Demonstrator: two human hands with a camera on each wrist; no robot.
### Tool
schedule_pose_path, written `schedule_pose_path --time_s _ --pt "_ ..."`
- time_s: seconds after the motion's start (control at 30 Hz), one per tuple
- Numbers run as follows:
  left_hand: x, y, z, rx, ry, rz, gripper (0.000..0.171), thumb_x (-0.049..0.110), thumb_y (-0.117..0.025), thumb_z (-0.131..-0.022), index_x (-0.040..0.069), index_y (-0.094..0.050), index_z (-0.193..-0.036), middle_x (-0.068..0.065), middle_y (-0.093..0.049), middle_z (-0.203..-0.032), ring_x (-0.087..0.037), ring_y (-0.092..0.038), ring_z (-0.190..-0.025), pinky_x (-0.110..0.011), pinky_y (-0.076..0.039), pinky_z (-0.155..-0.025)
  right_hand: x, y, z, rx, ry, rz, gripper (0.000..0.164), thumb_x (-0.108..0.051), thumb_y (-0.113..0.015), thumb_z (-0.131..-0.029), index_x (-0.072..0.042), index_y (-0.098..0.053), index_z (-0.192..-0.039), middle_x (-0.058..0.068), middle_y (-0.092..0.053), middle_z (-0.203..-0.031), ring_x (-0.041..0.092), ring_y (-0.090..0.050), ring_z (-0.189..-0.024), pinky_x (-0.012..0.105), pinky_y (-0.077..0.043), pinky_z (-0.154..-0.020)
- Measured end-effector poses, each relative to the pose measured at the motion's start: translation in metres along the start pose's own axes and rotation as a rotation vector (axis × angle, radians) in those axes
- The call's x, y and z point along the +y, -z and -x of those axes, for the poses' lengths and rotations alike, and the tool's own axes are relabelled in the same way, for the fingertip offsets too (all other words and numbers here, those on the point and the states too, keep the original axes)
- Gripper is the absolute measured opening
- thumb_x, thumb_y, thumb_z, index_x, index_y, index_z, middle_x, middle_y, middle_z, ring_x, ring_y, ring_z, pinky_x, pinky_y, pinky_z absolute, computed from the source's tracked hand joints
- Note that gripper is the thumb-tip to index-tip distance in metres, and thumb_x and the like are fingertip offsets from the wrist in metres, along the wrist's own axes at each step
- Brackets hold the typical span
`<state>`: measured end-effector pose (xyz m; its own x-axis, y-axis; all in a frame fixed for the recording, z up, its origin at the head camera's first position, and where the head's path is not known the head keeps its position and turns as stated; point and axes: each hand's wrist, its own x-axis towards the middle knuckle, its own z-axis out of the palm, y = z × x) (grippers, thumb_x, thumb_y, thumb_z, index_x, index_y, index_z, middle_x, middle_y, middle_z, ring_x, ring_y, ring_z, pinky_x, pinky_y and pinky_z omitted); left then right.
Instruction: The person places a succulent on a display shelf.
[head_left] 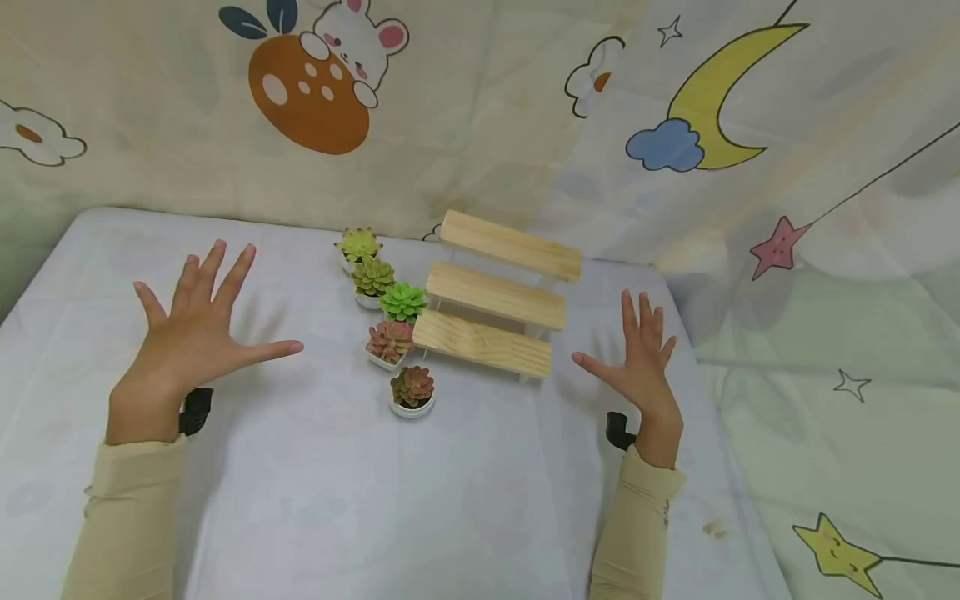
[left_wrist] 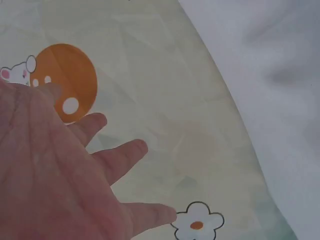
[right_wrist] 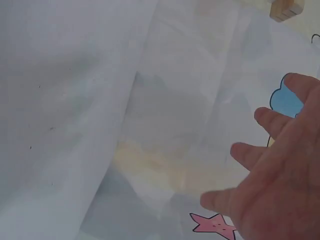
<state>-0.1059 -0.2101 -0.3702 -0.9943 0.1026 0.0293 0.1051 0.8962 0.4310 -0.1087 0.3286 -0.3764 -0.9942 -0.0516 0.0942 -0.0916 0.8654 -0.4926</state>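
My left hand (head_left: 191, 342) is spread wide above the left part of the table, holding nothing. On the other side, my right hand (head_left: 641, 362) has its fingers apart too, just right of a three-step wooden shelf (head_left: 495, 287). Several small potted succulents stand in a row along the shelf's left side: a yellow-green one (head_left: 359, 244) at the back, an olive-green one (head_left: 372, 277), a bright green one (head_left: 403, 302), a pink one (head_left: 390, 342) in a square pot, and a reddish-brown one (head_left: 412, 389) in a round white pot at the front.
A white cloth covers the table (head_left: 337, 508). Behind it hangs a printed curtain (head_left: 487, 108) with a bunny, moon and stars. In the right wrist view a wooden end of the shelf (right_wrist: 286, 9) shows at the top. Black wrist mounts (head_left: 197, 411) sit at both wrists.
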Motion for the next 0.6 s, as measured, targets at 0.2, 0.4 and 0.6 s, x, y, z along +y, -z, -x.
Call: schedule_pose_path --time_s 0.2,0.4,0.6 --pt "0.023 -0.006 -0.009 0.093 -0.061 0.357 0.108 0.042 -0.075 -0.075 0.037 0.005 -0.148 -0.009 -0.007 -0.156 -0.042 -0.02 -0.137 -0.069 -0.012 -0.103 -0.003 0.003 -0.003 0.011 -0.026 -0.285 0.092 -0.032 -0.069 -0.084 -0.033 -0.004 -0.149 -0.004 -0.003 -0.157 0.026 0.002 -0.144 0.062 0.001 -0.109" --pt "0.057 -0.037 0.001 0.119 -0.145 0.663 0.088 0.017 -0.075 -0.079 0.023 -0.02 -0.147 -0.011 -0.036 -0.142 -0.034 -0.041 -0.128 -0.044 -0.033 -0.101 -0.023 0.0 -0.007 0.076 -0.099 -0.563 0.073 -0.018 -0.067 -0.086 -0.017 -0.026 -0.147 0.014 -0.034 -0.147 0.034 -0.031 -0.136 0.055 -0.021 -0.11" --pt "0.072 -0.073 0.021 -0.008 -0.098 0.727 0.056 0.025 -0.074 -0.079 0.008 -0.046 -0.125 -0.011 -0.051 -0.125 -0.025 -0.051 -0.116 -0.029 -0.039 -0.092 -0.028 -0.014 -0.015 0.046 -0.13 -0.724 0.067 -0.015 -0.069 -0.084 -0.017 -0.037 -0.143 0.015 -0.042 -0.142 0.034 -0.043 -0.128 0.047 -0.031 -0.108"
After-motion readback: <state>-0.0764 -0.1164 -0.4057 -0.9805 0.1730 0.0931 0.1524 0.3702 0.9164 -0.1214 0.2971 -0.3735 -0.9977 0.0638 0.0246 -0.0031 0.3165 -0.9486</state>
